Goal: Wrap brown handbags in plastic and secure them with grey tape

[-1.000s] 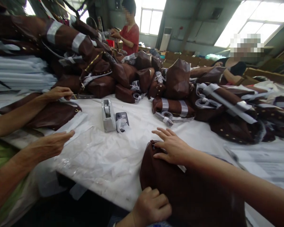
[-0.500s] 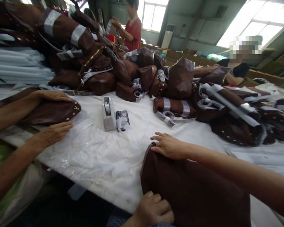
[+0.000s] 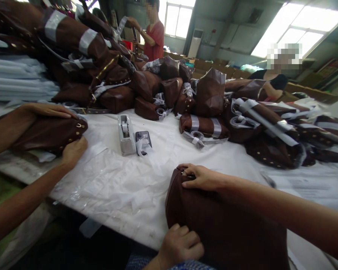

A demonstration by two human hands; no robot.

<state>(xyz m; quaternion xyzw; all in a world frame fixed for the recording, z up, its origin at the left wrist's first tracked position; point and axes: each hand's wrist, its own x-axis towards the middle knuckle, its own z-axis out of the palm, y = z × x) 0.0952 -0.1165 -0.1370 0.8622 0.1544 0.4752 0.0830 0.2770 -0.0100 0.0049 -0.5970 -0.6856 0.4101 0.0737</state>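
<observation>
A dark brown leather bag [image 3: 231, 221] lies on the table right in front of me. Fingers bent over its top corner, my right hand [image 3: 201, 178] grips the edge beside a small opening there. My left hand [image 3: 180, 243] is closed at the bag's near lower edge, its fingertips hidden against the leather. To the left, a co-worker's hands [image 3: 73, 152] hold another brown bag [image 3: 50, 131] with gold studs.
A grey tape dispenser [image 3: 126, 135] and a phone [image 3: 143, 142] lie mid-table, near crumpled clear plastic [image 3: 115, 180]. Brown bags [image 3: 211, 92] are heaped along the back. White wrapped stacks [image 3: 17, 78] stand at left. Two people are beyond the heap.
My right hand's fingers have gone from stretched out to curled over the bag's corner. The co-worker's lower hand has moved up onto the studded bag. The view has shifted slightly.
</observation>
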